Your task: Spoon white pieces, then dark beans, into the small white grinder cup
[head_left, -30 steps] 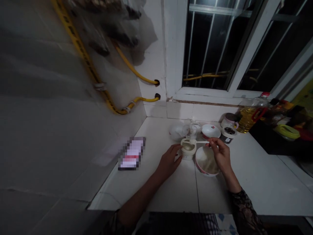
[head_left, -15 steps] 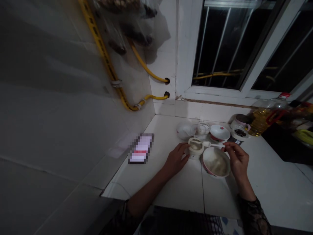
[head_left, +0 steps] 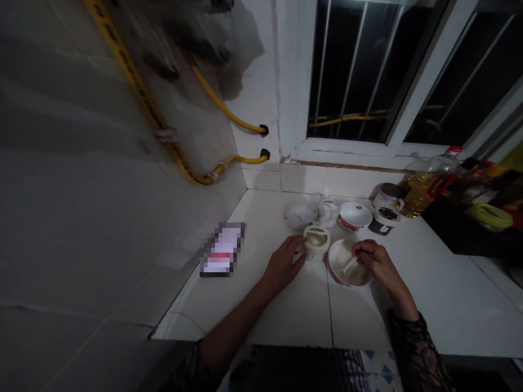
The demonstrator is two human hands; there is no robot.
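Observation:
In the head view my left hand (head_left: 286, 262) grips the left side of a small white open-topped jar (head_left: 316, 253) standing on the counter. Pale contents show inside it. My right hand (head_left: 378, 264) pinches a small white spoon (head_left: 350, 264), its end pointing down into a bowl (head_left: 332, 270) with a red pattern on its outside. Light powdery or grainy stuff lies in this bowl, just right of the jar. Whether the spoon touches the contents I cannot tell.
Behind stand a clear container (head_left: 297, 214), a glass jar (head_left: 328, 211), a second patterned bowl (head_left: 355, 215) and a dark-filled jar (head_left: 383, 220). An oil bottle (head_left: 423, 190) is at the back right. A phone (head_left: 223, 250) leans or lies near the left wall.
The spoon has gone from over the jar to inside the front bowl, carried by my right hand, which moved left and turned downward. My left hand stays on the jar. The camera view has shifted.

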